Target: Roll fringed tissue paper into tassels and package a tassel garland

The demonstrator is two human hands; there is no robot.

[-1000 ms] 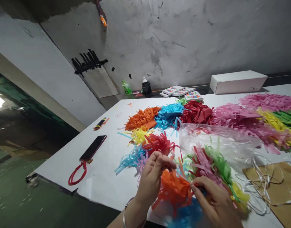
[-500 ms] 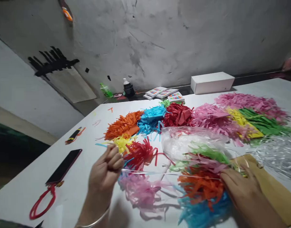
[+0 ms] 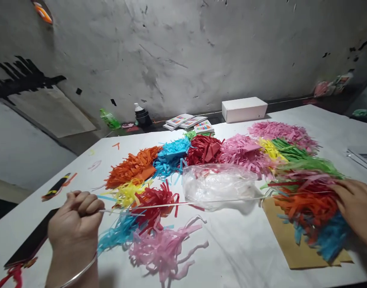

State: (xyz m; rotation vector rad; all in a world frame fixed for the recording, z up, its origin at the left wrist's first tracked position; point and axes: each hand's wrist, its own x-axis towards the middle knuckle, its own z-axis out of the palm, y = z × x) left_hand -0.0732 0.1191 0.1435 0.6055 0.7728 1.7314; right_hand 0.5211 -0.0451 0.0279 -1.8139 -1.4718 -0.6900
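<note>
At eight o'clock the left hand [image 3: 77, 220] has its fingers clenched round the string [image 3: 171, 205], which runs taut toward four o'clock and the tassels [image 3: 306, 206]. There the right hand [image 3: 357, 208] touches the tassels above the brown paper [image 3: 282, 242]; whether its fingers grip them I cannot tell. The string crosses in front of the bag [image 3: 222, 184]. Pink strips [image 3: 161, 248] lie on the desk [image 3: 231, 252] at six o'clock.

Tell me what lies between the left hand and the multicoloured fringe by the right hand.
In the head view, a pale string stretches between the left hand and the multicoloured fringe, passing in front of red fringe and a clear plastic bag.
</note>
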